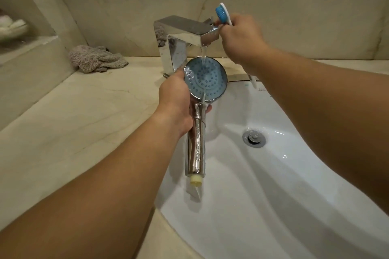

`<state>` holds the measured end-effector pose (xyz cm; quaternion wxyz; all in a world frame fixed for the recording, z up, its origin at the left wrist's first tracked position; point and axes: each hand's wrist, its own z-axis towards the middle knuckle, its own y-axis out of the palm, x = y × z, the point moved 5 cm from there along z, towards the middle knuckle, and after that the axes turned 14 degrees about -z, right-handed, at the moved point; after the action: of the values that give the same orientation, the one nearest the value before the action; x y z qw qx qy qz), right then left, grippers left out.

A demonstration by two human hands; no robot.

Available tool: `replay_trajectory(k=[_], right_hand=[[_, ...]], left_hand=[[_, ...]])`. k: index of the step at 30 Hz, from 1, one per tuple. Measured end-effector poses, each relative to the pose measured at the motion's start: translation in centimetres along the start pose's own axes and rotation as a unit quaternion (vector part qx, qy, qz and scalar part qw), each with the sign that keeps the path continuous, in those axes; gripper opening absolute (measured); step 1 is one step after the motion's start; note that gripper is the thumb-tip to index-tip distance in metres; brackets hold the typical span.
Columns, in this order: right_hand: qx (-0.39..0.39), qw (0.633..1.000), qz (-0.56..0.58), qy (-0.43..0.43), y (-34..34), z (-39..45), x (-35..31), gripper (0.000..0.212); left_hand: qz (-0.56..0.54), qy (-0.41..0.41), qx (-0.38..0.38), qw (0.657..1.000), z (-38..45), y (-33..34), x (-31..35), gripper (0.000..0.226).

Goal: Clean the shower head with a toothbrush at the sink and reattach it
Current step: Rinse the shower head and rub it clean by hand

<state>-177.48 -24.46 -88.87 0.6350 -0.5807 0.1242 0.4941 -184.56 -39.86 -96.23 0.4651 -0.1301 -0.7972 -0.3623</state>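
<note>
shower head (205, 78) blue dotted face, chrome handle | toothbrush (223, 13) blue bristles, white | sink (294, 185) white | tabletop (73, 122) beige marble

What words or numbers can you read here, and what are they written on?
Nothing here can be read for sure.
Sink: a small dark mark, maybe a brand, on the rim near the toothbrush handle tip, too small and blurred to read.
Shower head, faucet, cloth: no writing shows.
</note>
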Motion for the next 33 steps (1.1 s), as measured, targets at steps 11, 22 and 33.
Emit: replay_trajectory(k=[11,22,33], right_hand=[[-0.018,1.000,0.022,-0.011,0.1,-0.7,-0.4,0.023],[-0.024,0.991,0.076,0.103,-0.6,-7.6,4.7,0.048],[-0.114,0.989,0.097,0.009,-6.3,-13.8,2.0,0.038]], left_hand=[[-0.002,-0.013,0.001,1.000,0.2,0.0,-0.3,0.040],[0.051,0.008,-0.088,0.995,-0.5,0.5,-0.5,0.043],[0.136,0.102,-0.278,0.945,-5.3,3.0,1.9,0.048]])
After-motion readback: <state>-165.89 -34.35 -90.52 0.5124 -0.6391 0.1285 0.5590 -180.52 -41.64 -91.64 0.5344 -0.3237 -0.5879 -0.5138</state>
